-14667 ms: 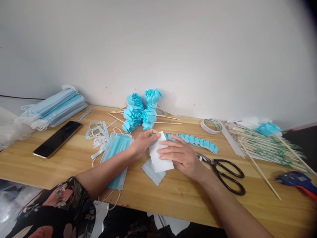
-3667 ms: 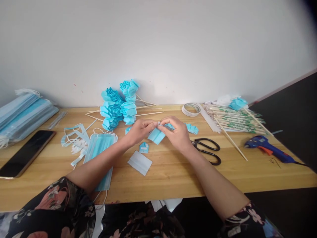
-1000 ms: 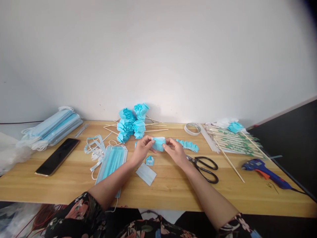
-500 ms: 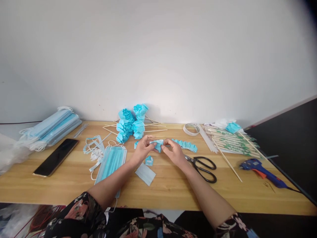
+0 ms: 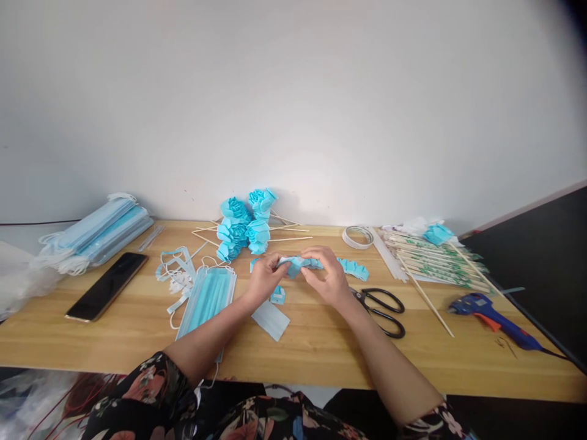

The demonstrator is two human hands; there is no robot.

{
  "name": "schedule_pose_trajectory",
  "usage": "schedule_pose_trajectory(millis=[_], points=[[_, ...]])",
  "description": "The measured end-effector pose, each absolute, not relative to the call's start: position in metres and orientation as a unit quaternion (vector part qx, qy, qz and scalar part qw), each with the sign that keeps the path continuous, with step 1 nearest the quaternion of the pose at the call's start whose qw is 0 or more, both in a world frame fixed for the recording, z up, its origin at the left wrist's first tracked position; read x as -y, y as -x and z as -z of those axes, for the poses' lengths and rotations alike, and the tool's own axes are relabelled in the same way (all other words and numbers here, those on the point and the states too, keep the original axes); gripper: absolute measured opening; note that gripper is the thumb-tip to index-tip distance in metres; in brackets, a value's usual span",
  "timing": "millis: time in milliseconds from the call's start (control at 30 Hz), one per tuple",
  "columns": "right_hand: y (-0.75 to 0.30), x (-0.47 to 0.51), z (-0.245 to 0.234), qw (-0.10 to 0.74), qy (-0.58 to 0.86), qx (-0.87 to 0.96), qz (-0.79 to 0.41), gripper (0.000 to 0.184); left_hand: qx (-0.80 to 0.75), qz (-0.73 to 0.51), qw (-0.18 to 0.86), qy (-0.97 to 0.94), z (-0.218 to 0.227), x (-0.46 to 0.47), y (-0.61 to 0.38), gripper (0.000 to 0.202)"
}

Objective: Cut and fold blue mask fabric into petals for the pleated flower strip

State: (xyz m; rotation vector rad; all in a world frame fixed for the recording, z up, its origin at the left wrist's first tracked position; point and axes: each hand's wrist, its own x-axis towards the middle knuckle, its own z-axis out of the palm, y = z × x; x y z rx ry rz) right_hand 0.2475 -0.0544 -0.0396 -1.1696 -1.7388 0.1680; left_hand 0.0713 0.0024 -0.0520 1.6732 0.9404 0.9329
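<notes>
My left hand [image 5: 266, 277] pinches one end of a small folded piece of light-blue mask fabric [image 5: 293, 265] just above the table. My right hand [image 5: 326, 275] is curved around the other side, thumb and forefinger close to the fabric; whether they touch it is hard to tell. A row of folded blue pieces [image 5: 353, 269] lies behind my hands, partly hidden by them. Below my left hand are a small folded blue piece [image 5: 277, 295] and a flat pale rectangle of fabric [image 5: 271, 320]. Black-handled scissors [image 5: 384, 311] lie beside my right wrist.
Blue fabric flowers on sticks [image 5: 233, 229] stand at the back. Leftward are a face mask [image 5: 211, 293], cut ear loops [image 5: 178, 275], a phone [image 5: 107, 286] and stacked masks [image 5: 96, 235]. Rightward are a tape roll [image 5: 358, 237], wrapped sticks [image 5: 435, 263] and a blue glue gun [image 5: 495, 319].
My right hand has lifted and opened a little, moving away from the fabric to the right. My left hand still grips it. The whole view has shifted slightly.
</notes>
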Motion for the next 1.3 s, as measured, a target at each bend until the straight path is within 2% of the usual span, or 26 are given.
schedule_pose_trajectory(millis=[300, 433, 533, 633, 700, 800, 967, 1133, 1300], points=[[-0.248, 0.05, 0.044, 0.452, 0.483, 0.75, -0.02, 0.01, -0.399, -0.364, 0.347, -0.766, 0.049, 0.0, -0.071, 0.021], [-0.251, 0.047, 0.045, 0.435, 0.487, 0.757, 0.012, 0.004, -0.411, -0.356, 0.321, -0.775, 0.051, -0.001, -0.071, 0.016], [-0.26, 0.05, 0.034, 0.451, 0.513, 0.73, 0.026, 0.004, -0.416, -0.366, 0.374, -0.744, 0.055, -0.004, -0.071, 0.018], [-0.278, 0.066, 0.016, 0.423, 0.58, 0.695, 0.036, 0.013, -0.376, -0.405, 0.496, -0.669, 0.056, -0.006, -0.072, 0.02], [-0.294, 0.085, 0.007, 0.369, 0.621, 0.69, 0.039, 0.018, -0.347, -0.427, 0.556, -0.623, 0.054, -0.007, -0.073, 0.024], [-0.321, 0.118, 0.008, 0.277, 0.673, 0.685, 0.028, 0.022, -0.336, -0.445, 0.587, -0.587, 0.05, -0.005, -0.074, 0.029], [-0.353, 0.165, 0.042, 0.149, 0.713, 0.685, 0.012, 0.023, -0.319, -0.467, 0.607, -0.557, 0.049, -0.003, -0.072, 0.029], [-0.36, 0.177, 0.066, 0.151, 0.711, 0.687, -0.008, 0.029, -0.289, -0.478, 0.634, -0.535, 0.051, -0.009, -0.07, 0.032], [-0.353, 0.171, 0.058, 0.164, 0.725, 0.666, -0.063, 0.029, -0.273, -0.495, 0.658, -0.498, 0.046, -0.014, -0.067, 0.031]])
